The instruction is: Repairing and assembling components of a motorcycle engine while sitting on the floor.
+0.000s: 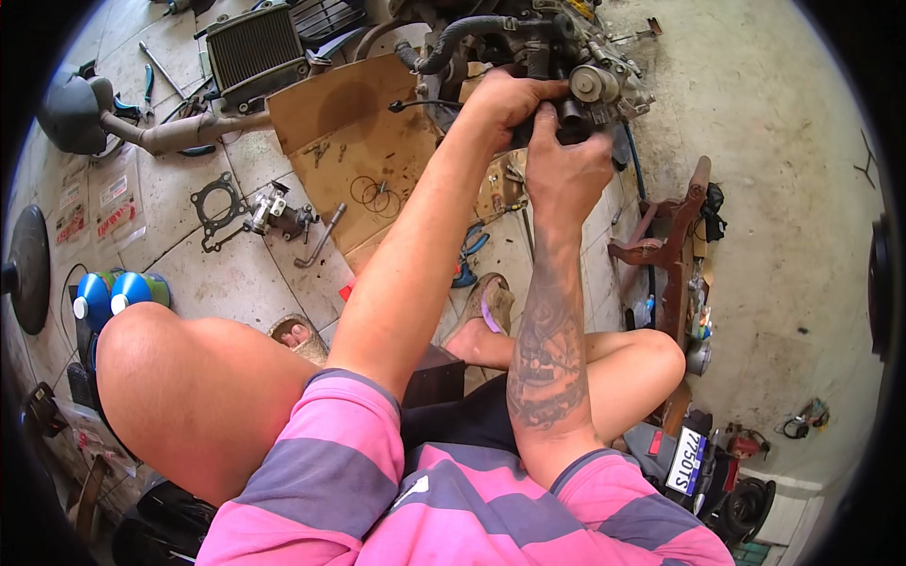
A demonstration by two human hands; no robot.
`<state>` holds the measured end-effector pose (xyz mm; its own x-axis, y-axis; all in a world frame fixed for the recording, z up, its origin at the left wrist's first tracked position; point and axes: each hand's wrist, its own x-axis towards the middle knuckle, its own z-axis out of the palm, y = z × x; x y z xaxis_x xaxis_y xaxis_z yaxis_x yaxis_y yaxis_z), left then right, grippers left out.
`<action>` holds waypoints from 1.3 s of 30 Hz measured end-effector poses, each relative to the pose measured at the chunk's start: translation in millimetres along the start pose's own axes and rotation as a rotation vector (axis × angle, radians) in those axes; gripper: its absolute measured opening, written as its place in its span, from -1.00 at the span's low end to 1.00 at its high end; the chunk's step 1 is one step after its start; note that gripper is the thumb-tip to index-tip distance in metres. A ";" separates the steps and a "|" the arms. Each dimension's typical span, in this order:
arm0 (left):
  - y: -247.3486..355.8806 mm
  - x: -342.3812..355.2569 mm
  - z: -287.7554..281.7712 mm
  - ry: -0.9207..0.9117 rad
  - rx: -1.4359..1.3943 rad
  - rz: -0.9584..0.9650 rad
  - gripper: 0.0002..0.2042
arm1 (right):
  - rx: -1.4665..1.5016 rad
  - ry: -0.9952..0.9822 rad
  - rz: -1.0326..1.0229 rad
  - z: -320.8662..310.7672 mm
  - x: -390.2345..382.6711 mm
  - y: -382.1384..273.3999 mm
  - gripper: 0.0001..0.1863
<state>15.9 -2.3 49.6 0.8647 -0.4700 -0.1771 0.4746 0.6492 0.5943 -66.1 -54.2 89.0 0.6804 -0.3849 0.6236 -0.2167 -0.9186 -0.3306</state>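
the engine (528,47) sits on the tiled floor ahead of the seated person, past a cardboard sheet (359,141), all greasy cast metal and black ribbed hose. left hand (510,99) is clamped over its near side, right hand (566,170) pinches a dark fitting below the round cap; best to brace left and turn gently. a flat gasket (215,203) lies left

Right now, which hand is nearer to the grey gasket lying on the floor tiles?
Left. The left hand grips the engine on its side toward the gasket; the right hand holds the engine farther from it.
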 end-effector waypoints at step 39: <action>-2.0 5.6 -3.6 -0.092 -0.142 -0.090 -0.81 | 0.008 -0.135 0.115 -4.5 2.3 1.6 -0.44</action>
<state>20.4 -4.1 44.6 0.8019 -0.5788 -0.1482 0.5737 0.6765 0.4618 -68.0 -57.0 93.1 0.7396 -0.4716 0.4802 -0.2935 -0.8680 -0.4005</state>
